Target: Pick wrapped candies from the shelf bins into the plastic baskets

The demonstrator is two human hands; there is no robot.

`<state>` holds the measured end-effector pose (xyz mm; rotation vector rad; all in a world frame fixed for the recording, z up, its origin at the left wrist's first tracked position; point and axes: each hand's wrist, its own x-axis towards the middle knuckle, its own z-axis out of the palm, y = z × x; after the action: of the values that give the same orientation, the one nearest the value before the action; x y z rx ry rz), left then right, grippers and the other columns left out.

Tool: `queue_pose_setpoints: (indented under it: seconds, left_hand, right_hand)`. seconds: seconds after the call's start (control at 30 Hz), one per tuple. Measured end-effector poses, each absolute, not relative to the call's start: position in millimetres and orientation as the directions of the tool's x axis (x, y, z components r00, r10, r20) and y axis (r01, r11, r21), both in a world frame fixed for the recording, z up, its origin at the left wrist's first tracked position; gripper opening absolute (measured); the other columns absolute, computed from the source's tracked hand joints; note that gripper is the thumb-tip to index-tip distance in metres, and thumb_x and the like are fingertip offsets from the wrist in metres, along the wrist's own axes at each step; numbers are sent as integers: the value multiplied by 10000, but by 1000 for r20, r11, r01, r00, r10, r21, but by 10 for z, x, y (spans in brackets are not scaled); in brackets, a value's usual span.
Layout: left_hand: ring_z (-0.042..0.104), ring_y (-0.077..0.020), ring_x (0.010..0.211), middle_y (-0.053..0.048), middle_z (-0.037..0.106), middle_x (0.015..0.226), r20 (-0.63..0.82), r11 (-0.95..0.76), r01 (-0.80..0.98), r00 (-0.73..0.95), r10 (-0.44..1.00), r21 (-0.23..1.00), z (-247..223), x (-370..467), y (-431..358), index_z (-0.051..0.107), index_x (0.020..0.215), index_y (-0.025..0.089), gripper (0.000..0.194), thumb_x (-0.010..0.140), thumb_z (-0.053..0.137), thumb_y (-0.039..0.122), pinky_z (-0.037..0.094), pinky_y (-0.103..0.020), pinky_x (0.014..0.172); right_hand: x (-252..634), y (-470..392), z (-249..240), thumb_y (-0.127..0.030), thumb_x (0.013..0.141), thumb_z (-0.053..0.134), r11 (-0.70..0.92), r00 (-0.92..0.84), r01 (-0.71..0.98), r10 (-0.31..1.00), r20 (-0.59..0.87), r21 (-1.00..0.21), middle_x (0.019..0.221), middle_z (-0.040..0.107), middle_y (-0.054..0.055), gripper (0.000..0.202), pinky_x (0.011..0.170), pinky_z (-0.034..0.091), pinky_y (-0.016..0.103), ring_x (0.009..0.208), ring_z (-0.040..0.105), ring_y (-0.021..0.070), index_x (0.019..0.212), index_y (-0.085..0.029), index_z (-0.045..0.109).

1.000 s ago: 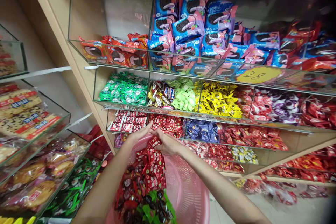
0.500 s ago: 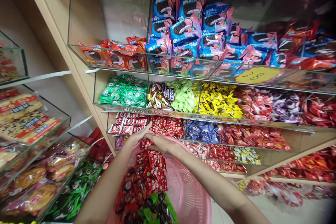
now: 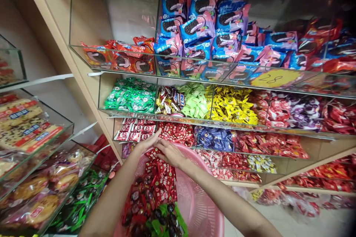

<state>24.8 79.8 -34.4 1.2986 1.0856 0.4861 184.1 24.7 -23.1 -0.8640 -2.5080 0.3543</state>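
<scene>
A pink basket [image 3: 215, 192] stands below the shelves, with red patterned packets [image 3: 164, 181], dark red wrapped sweets and green-wrapped ones inside. Over its far rim my left hand [image 3: 147, 142] and my right hand [image 3: 171, 153] meet at the fingertips, by a shelf bin of red packets [image 3: 178, 133]. Beneath the hands, red packets lie close to the palms. Both hands look cupped, with the fingers near together, and whatever they hold is partly hidden.
Glass-fronted shelves [image 3: 183, 118] hold green, yellow and purple sweets, with blue biscuit packs [image 3: 197, 29] above. At the left are bins of wrapped biscuits [image 3: 41, 207]. A wooden post [image 3: 63, 52] slants down between the two sides.
The hands have stayed nearly in place over the rim. The red packets beneath them sit slightly lower and are spread differently. The view has shifted very slightly.
</scene>
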Motion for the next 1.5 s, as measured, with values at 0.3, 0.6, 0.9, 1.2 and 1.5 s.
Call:
queue_pose_setpoints:
  seconds: [0.3,0.6,0.9,1.2,1.5]
  left_hand:
    - [615,-226,862,-41,716,809,-368,303,212,465,805,929,-370,248,806,640,656,181,699,722,303,789,382,-317,905]
    - [607,-207,706,-36,685,700,-422,359,223,455,784,906,-250,254,743,655,716,185,712,707,312,808,433,-314,738]
    - [556,-167,531,-58,659,632,-495,457,203,478,725,866,-207,287,733,654,727,147,827,617,293,883,386,-265,511]
    - [541,-162,531,-53,655,639,-495,440,231,472,729,868,-268,271,762,656,748,142,849,600,288,893,377,-268,511]
    - [547,-168,539,-39,647,625,-507,463,217,475,719,859,-254,276,739,652,761,162,808,617,310,879,380,-270,518]
  right_hand:
    - [1842,203,-203,-188,853,537,763,-705,528,638,310,-373,1312,442,114,485,955,462,407,1176,479,249,1319,-201,403]
    - [2084,346,-116,-294,927,431,651,-514,621,759,400,-437,1068,567,84,291,827,496,350,953,571,192,1192,-201,504]
    - [2614,768,-228,-173,878,459,175,-116,908,978,173,-381,1145,533,127,252,790,431,268,930,589,195,1113,-170,549]
    - [2643,828,-295,-178,861,464,335,-138,760,920,366,-556,885,614,68,138,773,414,281,845,562,180,892,-163,598]
    - [2584,473,118,-247,895,455,515,-243,588,848,471,-624,833,621,44,157,704,409,254,742,560,152,866,-163,585]
